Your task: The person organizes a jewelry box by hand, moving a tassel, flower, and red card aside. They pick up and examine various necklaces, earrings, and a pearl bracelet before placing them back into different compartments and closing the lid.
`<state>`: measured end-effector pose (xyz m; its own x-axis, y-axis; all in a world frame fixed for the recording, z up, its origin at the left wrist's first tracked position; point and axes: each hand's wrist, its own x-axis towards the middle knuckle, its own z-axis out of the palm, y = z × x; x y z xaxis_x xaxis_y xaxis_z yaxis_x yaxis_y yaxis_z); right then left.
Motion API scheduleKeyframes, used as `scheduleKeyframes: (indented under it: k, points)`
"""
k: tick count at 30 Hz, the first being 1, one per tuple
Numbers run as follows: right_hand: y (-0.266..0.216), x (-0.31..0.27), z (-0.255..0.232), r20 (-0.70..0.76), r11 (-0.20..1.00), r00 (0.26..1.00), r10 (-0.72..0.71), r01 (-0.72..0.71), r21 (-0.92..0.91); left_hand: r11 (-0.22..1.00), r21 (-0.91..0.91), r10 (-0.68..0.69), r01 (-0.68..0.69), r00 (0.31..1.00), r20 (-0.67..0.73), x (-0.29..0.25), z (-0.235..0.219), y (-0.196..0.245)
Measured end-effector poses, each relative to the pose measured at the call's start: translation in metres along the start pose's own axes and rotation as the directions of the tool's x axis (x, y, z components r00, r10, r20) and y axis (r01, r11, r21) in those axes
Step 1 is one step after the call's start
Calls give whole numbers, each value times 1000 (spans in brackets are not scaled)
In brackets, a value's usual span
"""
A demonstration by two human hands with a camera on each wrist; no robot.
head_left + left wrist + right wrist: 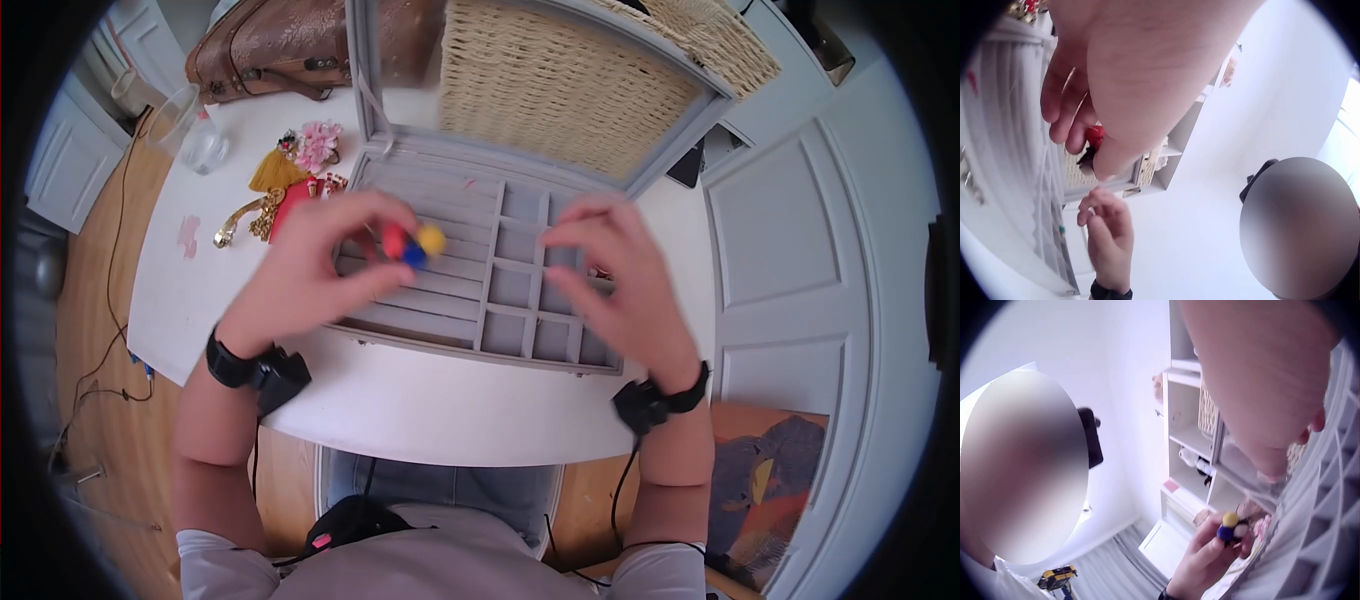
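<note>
My left hand (318,258) is over the left part of a grey jewelry box (420,345). Between its thumb and fingers it pinches a cluster of small coloured balls (412,248); red, blue and yellow ones show. A white ball and a dark one appear beside them in the right wrist view. Thin gold lines (1079,107) cross the fingers in the left wrist view. Above the box's square compartments (512,288), my right hand (622,275) has its fingers loosely bent, holding nothing. A small red and gold item (600,273) peeks out below its palm.
The box's glass lid (560,90) stands raised at the back. Left of the box lie a yellow tassel (272,172), a pink flower (318,145) and a gold hair clip (236,222). A clear cup (205,150) and a brown leather case (270,50) are farther back.
</note>
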<state>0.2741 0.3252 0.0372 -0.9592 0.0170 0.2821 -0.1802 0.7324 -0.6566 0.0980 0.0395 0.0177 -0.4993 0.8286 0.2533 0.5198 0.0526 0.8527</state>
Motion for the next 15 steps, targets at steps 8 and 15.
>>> scheduleKeyframes:
  k: [8, 15]
  points:
    - [47, -9, -49, 21, 941, 973, 229, -216, -260, 844, 459, -6, 275, 863, -506, 3, -54, -41]
    - [37, -6, -36, 36, 931, 968, 248, -228, -284, 780, 545, -7, 306, 876, -482, 4, -60, -62]
